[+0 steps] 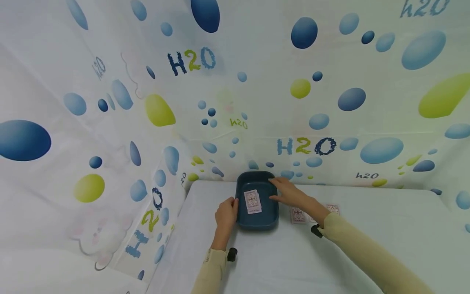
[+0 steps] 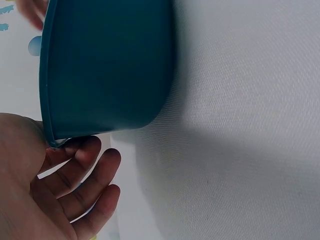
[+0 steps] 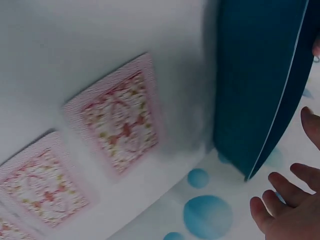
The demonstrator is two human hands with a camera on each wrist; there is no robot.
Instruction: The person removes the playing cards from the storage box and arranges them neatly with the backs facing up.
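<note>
A dark blue-green plastic tray (image 1: 269,218) with raised walls stands on the white table near its back edge. Inside it, patterned playing cards (image 1: 252,200) lie overlapping, backs up. My left hand (image 1: 226,213) grips the tray's left rim; the left wrist view has the fingers (image 2: 85,165) curled under the rim, with the thumb mostly hidden. At the opposite side, my right hand (image 1: 290,194) hovers by the right rim with fingers spread, and nothing is held in it. In the right wrist view, those fingers (image 3: 287,192) appear apart from the tray wall (image 3: 250,75).
Right of the tray, a patterned card (image 1: 298,215) lies on the table (image 1: 385,228). Another card (image 1: 333,209) lies farther right, and one between them is partly hidden by the right arm. Behind the table hangs a white sheet printed with blue and green drops (image 1: 304,32).
</note>
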